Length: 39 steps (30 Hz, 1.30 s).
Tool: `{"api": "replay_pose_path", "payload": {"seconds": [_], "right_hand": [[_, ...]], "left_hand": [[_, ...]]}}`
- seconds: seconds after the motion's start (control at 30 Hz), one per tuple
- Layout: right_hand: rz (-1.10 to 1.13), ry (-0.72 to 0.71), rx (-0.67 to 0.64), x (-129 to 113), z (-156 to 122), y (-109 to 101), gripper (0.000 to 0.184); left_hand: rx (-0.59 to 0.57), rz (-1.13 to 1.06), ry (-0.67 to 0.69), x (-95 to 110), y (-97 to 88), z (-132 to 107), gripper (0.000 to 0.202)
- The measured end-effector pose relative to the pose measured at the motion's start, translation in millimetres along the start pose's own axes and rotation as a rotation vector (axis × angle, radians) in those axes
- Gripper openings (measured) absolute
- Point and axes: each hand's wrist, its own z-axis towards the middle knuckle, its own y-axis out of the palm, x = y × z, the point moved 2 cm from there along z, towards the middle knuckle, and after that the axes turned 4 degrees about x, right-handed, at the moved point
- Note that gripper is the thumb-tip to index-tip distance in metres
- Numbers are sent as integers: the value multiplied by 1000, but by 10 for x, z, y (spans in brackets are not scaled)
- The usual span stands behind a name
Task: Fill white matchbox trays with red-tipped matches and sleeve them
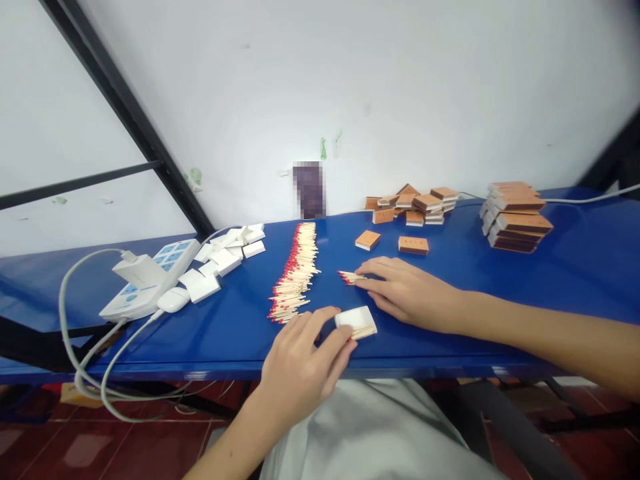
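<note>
Two hands: both were bare and worked above the blue table (pixel 465 267), close to its near edge.
Left hand (pixel 303 353): thumb and forefinger were drawn nearly together at the left end of a white tray (pixel 356 317), gripping it; the other fingers curled beneath.
White tray: it sat tilted in that grip, right of the left hand, with some matchsticks (pixel 364 333) lying along its near side.
Right hand (pixel 413 293): fingers lay low and close together, their tips on a small bundle of matches (pixel 349 277); I could not tell whether they pinched it or only rested there.
Small bundle: it lay just beyond the white tray, red heads pointing left.
Match row (pixel 297 267): many loose matches ran from near the wall (pixel 400 80) toward the left hand, red heads mostly to the left.
Spare trays (pixel 223 257): a white, jumbled pile stood left of the row.
Orange boxes: a loose heap (pixel 427 202) lay toward the wall, two single boxes (pixel 413 245) in front of it, and a tall stack (pixel 517 220) farther right.
Power strip (pixel 155 280): it was at far left, a white adapter (pixel 140 270) plugged in.
</note>
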Motion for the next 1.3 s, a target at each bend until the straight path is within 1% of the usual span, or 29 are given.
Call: {"api": "replay_pose_path", "payload": {"seconds": [0.23, 0.43, 0.77, 1.13, 1.3], "right_hand": [[25, 32, -4, -8, 12, -18, 38], [84, 46, -15, -1, 11, -16, 41], [82, 57, -36, 14, -10, 6, 45], [92, 66, -4, 27, -30, 27, 47], [64, 97, 32, 23, -27, 26, 42]], "left_hand": [[5, -14, -7, 7, -4, -4, 13], [5, -9, -1, 2, -4, -7, 13], [-5, -10, -2, -4, -8, -22, 13], [-7, -2, -2, -7, 1, -5, 13], [-4, -4, -1, -7, 2, -12, 14]]}}
